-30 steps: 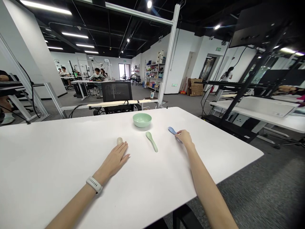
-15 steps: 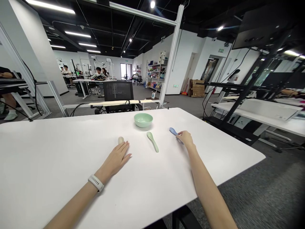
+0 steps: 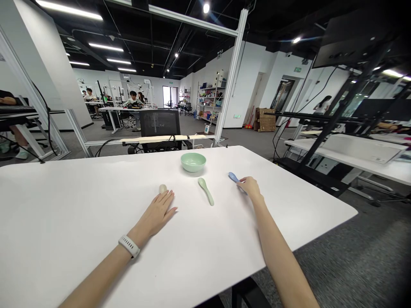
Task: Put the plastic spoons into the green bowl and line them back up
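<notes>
My left hand (image 3: 159,212) lies flat with fingers stretched out and the thumb apart. It covers most of a beige object, of which only a rounded end like a spoon's bowl (image 3: 163,188) shows beyond the fingertips. On the right, my right hand (image 3: 250,187) pinches the handle of a blue spoon (image 3: 233,176), whose bowl points away to the left and appears to rest on the table. Between the hands lies a light green spoon (image 3: 206,191), bowl end away from me. Behind it stands a green bowl (image 3: 193,163).
The white table (image 3: 80,205) has its right edge beyond my right forearm. A metal frame (image 3: 229,81) rises past the far edge, with a black mesh chair (image 3: 159,124) behind it. Several people sit at desks in the background, and a monitor stand (image 3: 334,111) is at the right.
My hands, the spoons and the bowl hold their places. Only the view shifts very slightly, and a person in the right background has moved a little.
</notes>
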Demonstrator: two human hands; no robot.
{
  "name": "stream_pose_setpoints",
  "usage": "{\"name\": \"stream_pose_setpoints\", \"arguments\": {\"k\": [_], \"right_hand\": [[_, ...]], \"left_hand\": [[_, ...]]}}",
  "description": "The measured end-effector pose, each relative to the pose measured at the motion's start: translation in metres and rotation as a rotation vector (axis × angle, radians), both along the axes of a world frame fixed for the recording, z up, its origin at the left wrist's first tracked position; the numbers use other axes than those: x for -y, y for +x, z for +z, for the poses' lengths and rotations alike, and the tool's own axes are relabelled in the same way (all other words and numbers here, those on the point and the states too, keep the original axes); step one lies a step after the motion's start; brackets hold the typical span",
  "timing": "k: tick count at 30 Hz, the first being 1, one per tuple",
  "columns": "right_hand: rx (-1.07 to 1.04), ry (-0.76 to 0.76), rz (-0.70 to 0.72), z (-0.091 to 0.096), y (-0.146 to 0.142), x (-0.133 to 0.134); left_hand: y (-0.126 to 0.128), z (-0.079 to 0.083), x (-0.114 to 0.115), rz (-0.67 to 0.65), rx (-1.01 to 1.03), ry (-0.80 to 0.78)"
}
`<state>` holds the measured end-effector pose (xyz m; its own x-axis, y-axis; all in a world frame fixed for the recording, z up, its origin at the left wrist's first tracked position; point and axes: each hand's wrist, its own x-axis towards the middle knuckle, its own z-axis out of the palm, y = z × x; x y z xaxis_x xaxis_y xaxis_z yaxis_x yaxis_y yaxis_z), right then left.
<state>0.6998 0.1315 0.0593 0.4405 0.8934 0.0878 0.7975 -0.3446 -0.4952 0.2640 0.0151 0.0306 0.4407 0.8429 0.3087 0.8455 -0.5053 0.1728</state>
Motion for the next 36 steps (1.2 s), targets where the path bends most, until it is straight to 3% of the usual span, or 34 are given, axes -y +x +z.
{"name": "stream_pose_setpoints", "arguments": {"k": [14,28,36], "right_hand": [[0.08,0.076,-0.012,-0.009,0.003,-0.006],[0.03,0.028,-0.009,-0.001,-0.003,0.0],[0.026,0.011,-0.014,0.0,-0.004,0.001]], "left_hand": [[0.0,0.005,0.002,-0.036,0.002,0.041],[-0.001,-0.005,-0.006,-0.065,0.055,0.049],[0.0,-0.002,-0.006,-0.05,0.03,0.011]]}}
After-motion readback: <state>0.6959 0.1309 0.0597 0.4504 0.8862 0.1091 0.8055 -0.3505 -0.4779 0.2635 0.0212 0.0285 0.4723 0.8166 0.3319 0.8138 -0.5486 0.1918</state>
